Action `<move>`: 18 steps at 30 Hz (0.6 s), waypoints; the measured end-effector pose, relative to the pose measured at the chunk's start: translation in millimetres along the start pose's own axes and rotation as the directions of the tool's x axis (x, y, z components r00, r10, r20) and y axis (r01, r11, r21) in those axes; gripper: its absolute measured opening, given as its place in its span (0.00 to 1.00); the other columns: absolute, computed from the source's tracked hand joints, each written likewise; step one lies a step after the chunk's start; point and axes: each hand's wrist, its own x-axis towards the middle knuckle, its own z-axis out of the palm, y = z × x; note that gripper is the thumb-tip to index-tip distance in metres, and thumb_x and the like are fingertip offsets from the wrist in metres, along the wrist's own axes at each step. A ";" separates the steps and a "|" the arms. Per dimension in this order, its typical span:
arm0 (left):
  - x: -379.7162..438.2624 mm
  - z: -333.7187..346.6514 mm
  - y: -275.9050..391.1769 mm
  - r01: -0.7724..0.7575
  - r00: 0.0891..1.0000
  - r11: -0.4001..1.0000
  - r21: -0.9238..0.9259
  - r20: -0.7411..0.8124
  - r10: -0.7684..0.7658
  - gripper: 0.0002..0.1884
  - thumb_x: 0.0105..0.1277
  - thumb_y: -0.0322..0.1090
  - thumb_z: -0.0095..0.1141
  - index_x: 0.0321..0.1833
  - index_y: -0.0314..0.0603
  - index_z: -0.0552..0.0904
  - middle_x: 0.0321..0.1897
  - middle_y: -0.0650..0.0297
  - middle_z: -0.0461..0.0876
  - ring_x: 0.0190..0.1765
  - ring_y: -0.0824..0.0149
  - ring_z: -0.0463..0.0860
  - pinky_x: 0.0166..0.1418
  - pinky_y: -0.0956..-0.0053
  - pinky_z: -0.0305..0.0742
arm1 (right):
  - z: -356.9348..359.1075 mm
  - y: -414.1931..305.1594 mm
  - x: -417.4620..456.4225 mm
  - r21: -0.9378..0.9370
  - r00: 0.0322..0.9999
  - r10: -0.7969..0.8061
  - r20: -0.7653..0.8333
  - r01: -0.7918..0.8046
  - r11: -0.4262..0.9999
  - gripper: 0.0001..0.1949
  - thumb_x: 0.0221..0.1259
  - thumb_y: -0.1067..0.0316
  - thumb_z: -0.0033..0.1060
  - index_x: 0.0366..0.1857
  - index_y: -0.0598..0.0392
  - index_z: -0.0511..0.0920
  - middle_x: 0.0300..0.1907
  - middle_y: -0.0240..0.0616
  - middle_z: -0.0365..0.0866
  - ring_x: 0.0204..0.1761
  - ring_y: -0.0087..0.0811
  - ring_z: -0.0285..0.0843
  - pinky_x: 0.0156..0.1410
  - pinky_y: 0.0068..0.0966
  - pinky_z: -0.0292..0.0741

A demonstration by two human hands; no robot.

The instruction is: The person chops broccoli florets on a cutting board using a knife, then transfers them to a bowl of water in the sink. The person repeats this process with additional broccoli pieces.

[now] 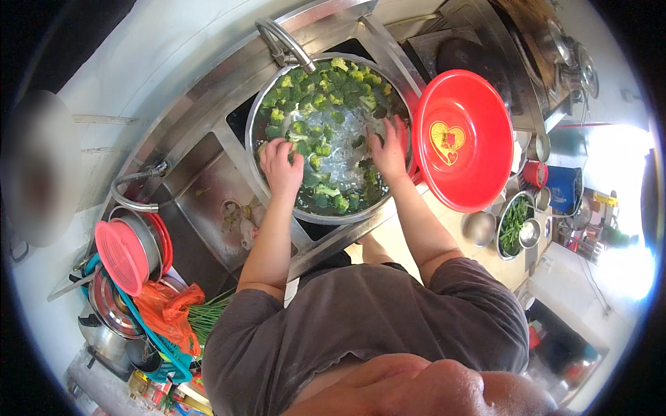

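Observation:
A large round metal basin (252, 179) full of water stands on the sink, with many broccoli florets (335, 86) floating around its inside. My left hand (282, 165) reaches over the basin's left side and touches florets there; whether its fingers grip any is unclear. At the right side, my right hand (389, 151) dips its spread fingers into the water near a few florets, with no grip plain to see. A curved metal faucet (294, 44) reaches over the basin's far rim. Close to my right hand, a red plastic basin (481, 140) with a yellow heart print stands tilted.
A second faucet (130, 195) hangs over the left sink compartment (200, 223), which holds scraps. Pink and red strainers (122, 255), an orange plastic bag (169, 312) and long green stalks (210, 314) are at the lower left. A bowl of leafy greens (514, 223) stands at the right.

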 end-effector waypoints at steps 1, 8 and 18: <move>-7.1 -2.2 4.6 -0.027 0.999 0.995 0.092 -0.033 0.030 0.20 0.59 0.37 0.64 0.55 0.43 0.81 0.62 0.55 0.77 0.67 0.46 0.70 0.73 0.50 0.62 | 5.1 12.2 2.3 -0.012 0.998 -0.034 -0.059 0.033 0.999 0.29 0.63 0.63 0.64 0.68 0.56 0.70 0.76 0.58 0.58 0.78 0.58 0.52 0.82 0.48 0.52; -40.9 21.3 37.3 -0.273 0.845 0.919 0.286 0.528 0.087 0.43 0.56 0.60 0.69 0.77 0.66 0.68 0.83 0.54 0.50 0.83 0.40 0.43 0.78 0.27 0.39 | 64.8 25.2 60.5 -0.173 0.963 0.260 -0.075 -0.270 0.947 0.30 0.65 0.54 0.60 0.71 0.45 0.69 0.77 0.57 0.56 0.77 0.59 0.53 0.81 0.52 0.53; 0.3 32.0 25.4 0.146 0.923 0.986 0.080 0.348 -0.165 0.27 0.63 0.41 0.64 0.66 0.50 0.79 0.72 0.51 0.69 0.72 0.46 0.68 0.74 0.54 0.66 | 56.4 14.3 59.5 0.674 0.641 0.276 0.716 -0.738 -0.031 0.18 0.69 0.66 0.55 0.62 0.47 0.73 0.45 0.39 0.82 0.33 0.31 0.81 0.33 0.23 0.80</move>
